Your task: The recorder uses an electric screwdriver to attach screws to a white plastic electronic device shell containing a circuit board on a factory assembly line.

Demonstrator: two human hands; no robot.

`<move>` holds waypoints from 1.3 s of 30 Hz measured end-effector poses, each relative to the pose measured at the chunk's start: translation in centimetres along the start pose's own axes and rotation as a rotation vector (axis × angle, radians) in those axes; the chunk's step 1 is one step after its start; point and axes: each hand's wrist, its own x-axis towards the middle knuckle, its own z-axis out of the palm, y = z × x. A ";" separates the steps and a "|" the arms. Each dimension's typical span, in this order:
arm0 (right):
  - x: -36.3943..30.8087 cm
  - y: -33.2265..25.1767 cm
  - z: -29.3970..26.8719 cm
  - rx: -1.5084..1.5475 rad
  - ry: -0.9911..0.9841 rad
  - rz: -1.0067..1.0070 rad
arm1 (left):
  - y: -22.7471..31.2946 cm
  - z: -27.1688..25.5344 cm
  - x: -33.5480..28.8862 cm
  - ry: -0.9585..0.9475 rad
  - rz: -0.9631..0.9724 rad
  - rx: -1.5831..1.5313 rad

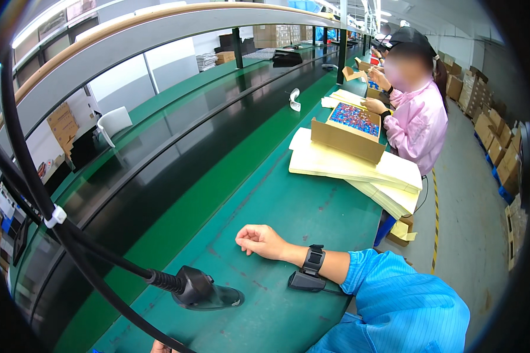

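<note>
Grips [261, 241] [159, 348], seemingly two, one worktop [312, 206]

Bright blue sleeve [409, 300] on the right arm, loose and creased, patterned with fine, darker lines and gathered at the cuff [355, 272]. Below it, a black strap [314, 259] with a ridged face circles the wrist; a small, flat black box [306, 282] sits against it, trailing a thin dark cable [334, 292]. The right hand [262, 241] is bare. More blue cloth [343, 336] shows at the lower edge.
</note>
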 end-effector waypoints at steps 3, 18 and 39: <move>0.0 -0.2 0.0 -0.006 0.002 -0.013 | 0.1 0.1 0.0 -0.012 0.016 -0.011; 0.1 0.2 -0.3 -0.001 -0.007 0.010 | -0.5 0.2 0.1 0.043 -0.066 -0.004; 0.0 0.0 -0.2 -0.010 -0.005 -0.001 | -0.3 0.2 -0.1 0.013 -0.034 -0.031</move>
